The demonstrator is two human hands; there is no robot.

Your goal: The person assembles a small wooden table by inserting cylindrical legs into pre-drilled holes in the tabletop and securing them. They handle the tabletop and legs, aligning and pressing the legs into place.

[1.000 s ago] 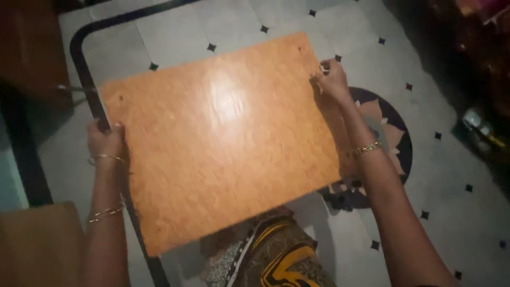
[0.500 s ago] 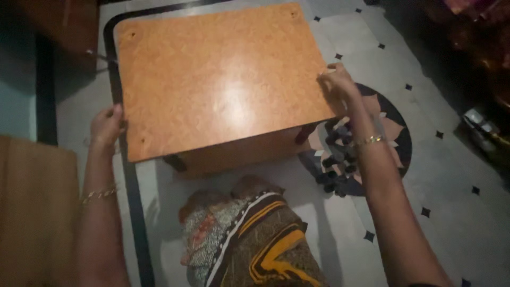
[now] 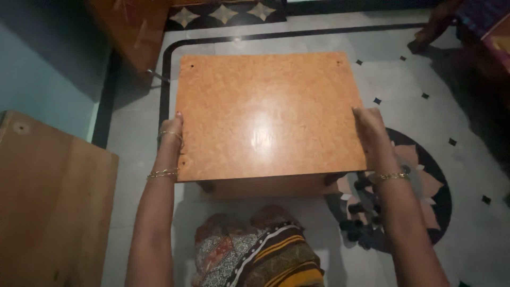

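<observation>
Both hands — left hand [image 3: 171, 133], right hand [image 3: 370, 127] — gripped opposite side edges of the orange board [image 3: 268, 114], held flat above the tiled floor [image 3: 467, 175] — stiff, glossy, likely slippery, probably fairly light.

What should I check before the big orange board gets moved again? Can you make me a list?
1. Left hand grips the board's left edge: ok.
2. Right hand grips the right edge: ok.
3. Orange board lies flat, not tipped: ok.
4. Board sits squarely on the wooden piece beneath: cannot tell, mostly hidden.
5. Corner holes line up with anything below: cannot tell.
6. Patterned cloth is clear of the board: ok.
</observation>
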